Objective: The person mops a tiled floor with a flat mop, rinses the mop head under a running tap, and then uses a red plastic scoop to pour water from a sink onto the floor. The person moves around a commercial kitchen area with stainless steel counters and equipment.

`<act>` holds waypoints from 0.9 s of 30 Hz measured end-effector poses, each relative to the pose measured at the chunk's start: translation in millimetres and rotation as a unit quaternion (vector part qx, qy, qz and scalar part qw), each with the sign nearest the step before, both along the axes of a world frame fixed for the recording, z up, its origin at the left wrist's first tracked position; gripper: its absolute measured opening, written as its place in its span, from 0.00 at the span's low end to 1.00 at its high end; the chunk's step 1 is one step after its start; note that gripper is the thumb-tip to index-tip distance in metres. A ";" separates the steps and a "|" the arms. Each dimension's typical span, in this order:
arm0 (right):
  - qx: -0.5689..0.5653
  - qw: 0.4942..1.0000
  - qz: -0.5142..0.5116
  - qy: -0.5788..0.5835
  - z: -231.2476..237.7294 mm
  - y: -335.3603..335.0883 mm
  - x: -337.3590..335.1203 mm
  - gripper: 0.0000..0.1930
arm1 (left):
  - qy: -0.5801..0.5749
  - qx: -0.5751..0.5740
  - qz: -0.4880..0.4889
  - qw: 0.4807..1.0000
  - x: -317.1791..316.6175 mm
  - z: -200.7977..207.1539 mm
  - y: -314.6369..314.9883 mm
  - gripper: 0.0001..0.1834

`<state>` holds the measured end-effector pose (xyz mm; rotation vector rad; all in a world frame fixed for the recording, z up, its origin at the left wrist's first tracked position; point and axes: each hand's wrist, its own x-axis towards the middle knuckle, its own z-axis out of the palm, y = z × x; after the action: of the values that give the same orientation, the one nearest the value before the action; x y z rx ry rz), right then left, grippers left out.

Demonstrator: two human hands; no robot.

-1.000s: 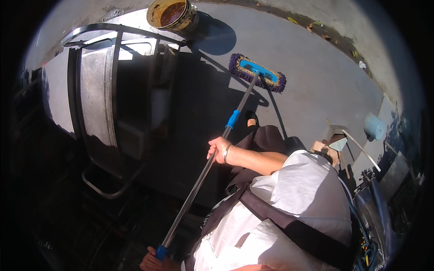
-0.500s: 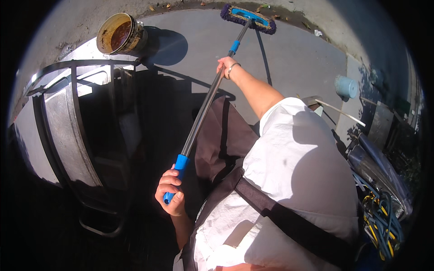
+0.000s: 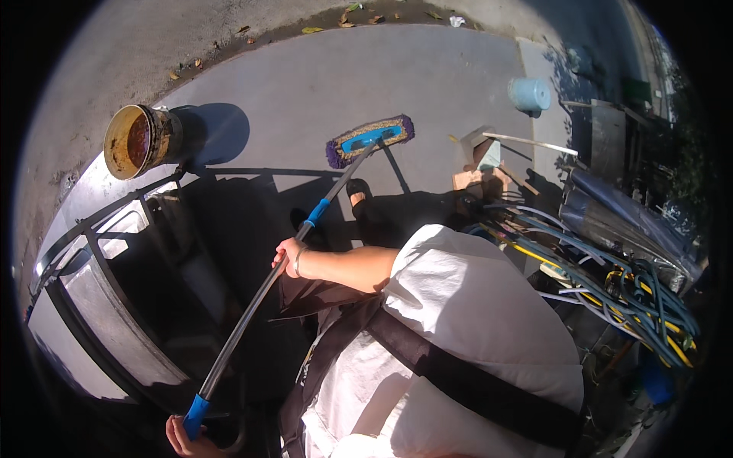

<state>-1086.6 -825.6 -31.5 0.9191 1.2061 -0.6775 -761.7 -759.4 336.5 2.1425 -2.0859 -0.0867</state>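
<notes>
A long-handled flat mop (image 3: 372, 140) with a blue plate, tan pad and purple fringe rests on the grey floor ahead. Its metal pole slants down to the lower left. My right hand (image 3: 288, 257), with a bracelet at the wrist, is wrapped round the pole just below the blue collar. At the lower edge, my left hand (image 3: 187, 441) grips the blue end of the handle, partly cut off by the picture's rim. Beyond my right hand, a foot in a dark shoe (image 3: 357, 191) shows near the mop head.
A dirty bucket (image 3: 141, 141) with brownish liquid stands at the left. Nearer is a dark metal frame (image 3: 114, 278). On the right are a light blue bucket (image 3: 530, 95), a long-handled dustpan (image 3: 489, 145), tangled hoses (image 3: 641, 298) and plastic-wrapped rolls (image 3: 622, 225). Fallen leaves (image 3: 313, 30) line the far floor edge.
The mop head has come nearer, away from the far floor edge. Both hands have moved back toward the lower left with the pole. The view has shifted as well.
</notes>
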 end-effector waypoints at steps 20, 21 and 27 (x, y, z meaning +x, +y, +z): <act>-0.255 0.928 -0.227 0.148 -145.7 -230.7 -828.4 0.12 | 0.313 0.577 -0.090 0.749 -766.1 -166.7 -274.6 0.37; -0.262 0.918 -0.195 0.225 -146.6 -244.1 -873.5 0.09 | 0.291 0.546 -0.165 0.768 -809.1 -181.0 -288.1 0.37; -0.178 0.904 -0.199 0.333 -135.5 -273.9 -925.7 0.08 | 0.184 0.490 -0.259 0.812 -881.2 -174.0 -321.3 0.38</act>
<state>-2012.3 -1099.5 -167.0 0.6337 1.4227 -1.5818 -1643.0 -1080.7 162.4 1.5236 -2.5465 -1.8183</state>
